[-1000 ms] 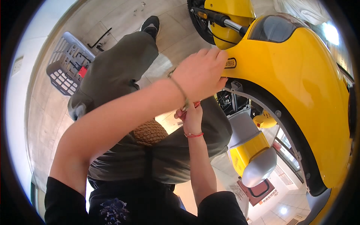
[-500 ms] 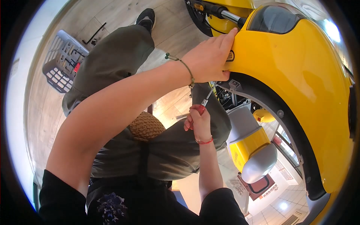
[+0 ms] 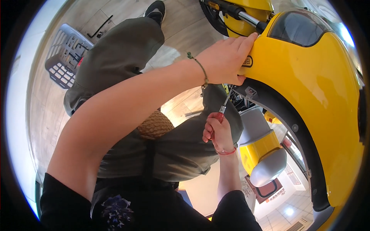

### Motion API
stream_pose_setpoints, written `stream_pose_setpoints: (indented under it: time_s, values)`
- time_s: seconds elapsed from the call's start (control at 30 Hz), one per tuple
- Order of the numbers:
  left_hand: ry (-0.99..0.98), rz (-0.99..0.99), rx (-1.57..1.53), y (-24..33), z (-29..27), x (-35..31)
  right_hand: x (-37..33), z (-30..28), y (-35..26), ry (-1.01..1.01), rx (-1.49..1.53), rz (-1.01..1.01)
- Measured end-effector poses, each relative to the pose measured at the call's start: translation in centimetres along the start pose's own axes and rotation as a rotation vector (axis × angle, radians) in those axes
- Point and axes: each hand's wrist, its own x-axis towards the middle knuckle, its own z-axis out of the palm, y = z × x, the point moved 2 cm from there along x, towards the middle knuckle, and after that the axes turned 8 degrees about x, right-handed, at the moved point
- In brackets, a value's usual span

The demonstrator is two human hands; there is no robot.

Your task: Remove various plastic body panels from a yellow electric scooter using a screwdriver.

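Note:
My left hand [image 3: 225,57] grips the edge of a large glossy yellow scooter body panel [image 3: 308,73], its fingers along the outer face and its thumb at the lower edge. Below it, my right hand [image 3: 220,131] is closed round the red handle of a screwdriver [image 3: 223,109]. The metal shaft points up to the panel's inner rim, just under my left thumb; the tip itself is hard to make out. A black inner trim [image 3: 283,102] with a small clip bracket [image 3: 250,92] follows the panel's curve. Dark wiring [image 3: 239,104] shows behind the shaft.
A grey plastic basket [image 3: 63,57] with tools stands on the floor at far left, a black hex key [image 3: 101,26] beside it. A woven brown stool [image 3: 156,125] is between my legs. Another yellow scooter part with a fork [image 3: 246,17] is at the top.
The panel, both hands and the screwdriver sit farther right in the picture, as the view has shifted. Both hands keep their hold, with the screwdriver still at the panel's rim.

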Motion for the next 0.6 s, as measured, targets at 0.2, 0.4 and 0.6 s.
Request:
stream_pose_setpoints:
  time_s: [0.2, 0.4, 0.6]
  values:
    - [-0.099, -0.02, -0.056, 0.1, 0.5, 0.2, 1.3, 4.9, -0.1, -0.217, 0.431, -0.042]
    - [-0.126, -0.129, 0.019, -0.8, 0.8, -0.9, 3.2, 12.3, 3.0, -0.022, 0.663, -0.263]
    - [-0.083, -0.305, -0.053, -2.8, -0.9, -3.2, -4.0, 7.8, 7.3, -0.066, 0.464, -0.154]
